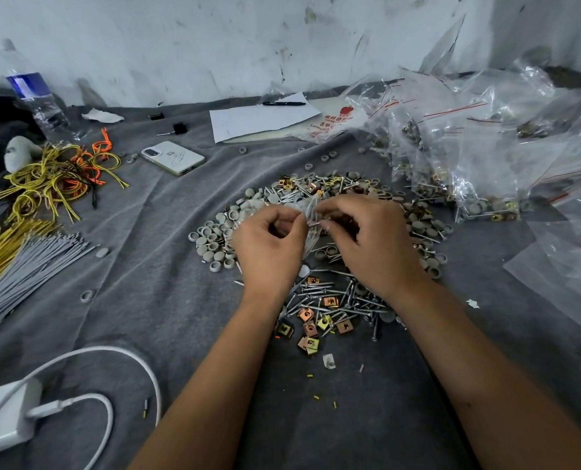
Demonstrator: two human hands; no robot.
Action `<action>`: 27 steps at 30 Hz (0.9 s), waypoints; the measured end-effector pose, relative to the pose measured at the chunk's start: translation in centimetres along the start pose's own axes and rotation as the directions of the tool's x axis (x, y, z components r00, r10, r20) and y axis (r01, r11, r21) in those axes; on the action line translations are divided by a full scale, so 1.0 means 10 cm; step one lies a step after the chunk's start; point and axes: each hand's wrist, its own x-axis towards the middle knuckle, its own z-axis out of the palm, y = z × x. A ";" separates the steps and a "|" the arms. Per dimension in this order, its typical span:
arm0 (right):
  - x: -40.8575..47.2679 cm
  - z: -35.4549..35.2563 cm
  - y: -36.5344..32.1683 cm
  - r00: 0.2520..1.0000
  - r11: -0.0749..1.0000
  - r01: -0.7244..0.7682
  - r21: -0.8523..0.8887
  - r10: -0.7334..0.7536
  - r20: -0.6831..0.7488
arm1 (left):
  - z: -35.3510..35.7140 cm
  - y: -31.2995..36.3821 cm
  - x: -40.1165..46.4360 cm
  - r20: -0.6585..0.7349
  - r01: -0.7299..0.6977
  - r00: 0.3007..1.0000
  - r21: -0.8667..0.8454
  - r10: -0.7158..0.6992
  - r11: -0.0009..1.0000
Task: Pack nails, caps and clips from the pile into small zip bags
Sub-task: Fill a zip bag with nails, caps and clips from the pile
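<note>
A pile of grey caps, silver nails and brass-coloured clips lies on the grey cloth in the middle. Over the pile my left hand and my right hand both pinch a small clear zip bag between them, at its top edge. The bag hangs between the two hands and its lower part is hidden behind them. What is inside it cannot be made out.
Filled zip bags are heaped at the right. Yellow and orange ties and grey ties lie at the left, with a phone, water bottle, paper and pen, and a charger with cable.
</note>
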 end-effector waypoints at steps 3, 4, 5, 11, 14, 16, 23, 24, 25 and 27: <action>-0.01 0.01 0.00 0.998 0.998 -0.058 0.019 0.059 -0.019 | 0.00 0.00 0.00 0.021 -0.010 1.000 -0.001 0.010 1.000; -0.02 0.02 0.01 0.998 0.998 -0.063 0.012 0.063 -0.024 | 0.01 0.00 0.00 0.031 -0.015 0.999 -0.002 0.015 1.000; -0.02 0.02 0.01 0.998 0.998 -0.065 0.006 0.066 -0.022 | 0.01 0.01 -0.01 0.044 -0.020 0.999 -0.005 0.020 1.000; -0.03 0.04 0.01 0.998 0.998 -0.045 -0.047 0.042 -0.053 | 0.02 0.02 -0.01 0.096 0.003 0.995 -0.069 0.004 0.998; -0.04 0.08 -0.02 0.996 0.997 -0.021 -0.071 0.015 -0.089 | 0.02 0.04 -0.02 0.091 0.013 0.996 -0.097 -0.004 0.995; -0.04 0.11 -0.03 0.998 0.997 -0.010 -0.079 0.005 -0.060 | 0.02 0.05 -0.02 0.077 0.016 0.997 -0.116 -0.007 0.993; -0.02 0.07 0.08 0.995 0.994 0.000 -0.112 0.011 0.102 | 0.00 0.01 0.02 -0.034 0.030 0.999 -0.107 -0.034 0.994; 0.00 0.04 0.10 0.996 0.996 -0.014 -0.089 0.022 0.087 | 0.00 0.00 0.02 -0.038 0.041 0.998 -0.110 -0.046 0.993; 0.01 0.00 0.12 0.996 0.997 -0.026 -0.075 0.032 0.081 | 0.00 -0.01 0.03 -0.039 0.048 0.998 -0.107 -0.053 0.993; 0.03 -0.07 0.18 0.987 0.992 -0.050 -0.117 0.067 0.146 | 0.01 -0.02 0.03 -0.034 0.051 0.998 -0.090 -0.055 0.995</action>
